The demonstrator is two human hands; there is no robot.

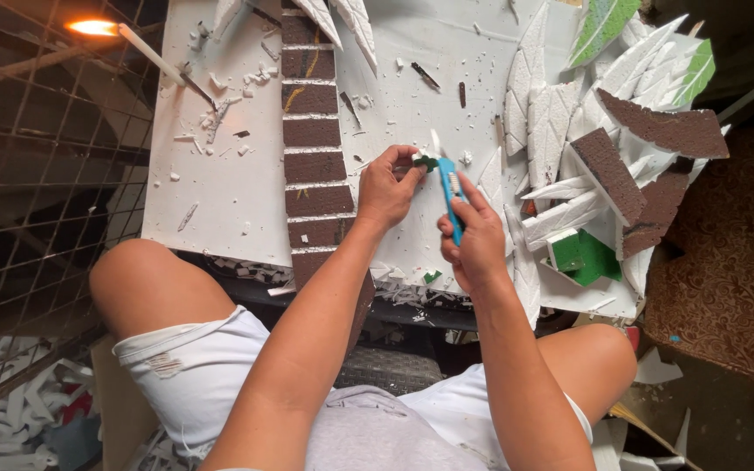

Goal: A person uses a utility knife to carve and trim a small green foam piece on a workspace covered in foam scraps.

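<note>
White foam-board counter (220, 201), littered with offcuts and crumbs, wire mesh on the left side. Right hand (475, 240) is clenched around a blue utility knife (452, 194), blade end pointed up toward the small green-and-white foam piece (427, 160). That piece is pinched in the left hand's (386, 187) fingertips, held just above the counter, touching the blade tip. Brown segmented foam strip (311, 166) lies just beside the left hand; a pile of white leaf-shaped cutouts (551, 122) with brown and green pieces sits to the right. A lit candle (137, 48) is seen at top left.

Risks, as judged: the blade is close to the left fingertips, so a slip on such a small piece could cut them. The open flame near foam scraps is a fire hazard.
</note>
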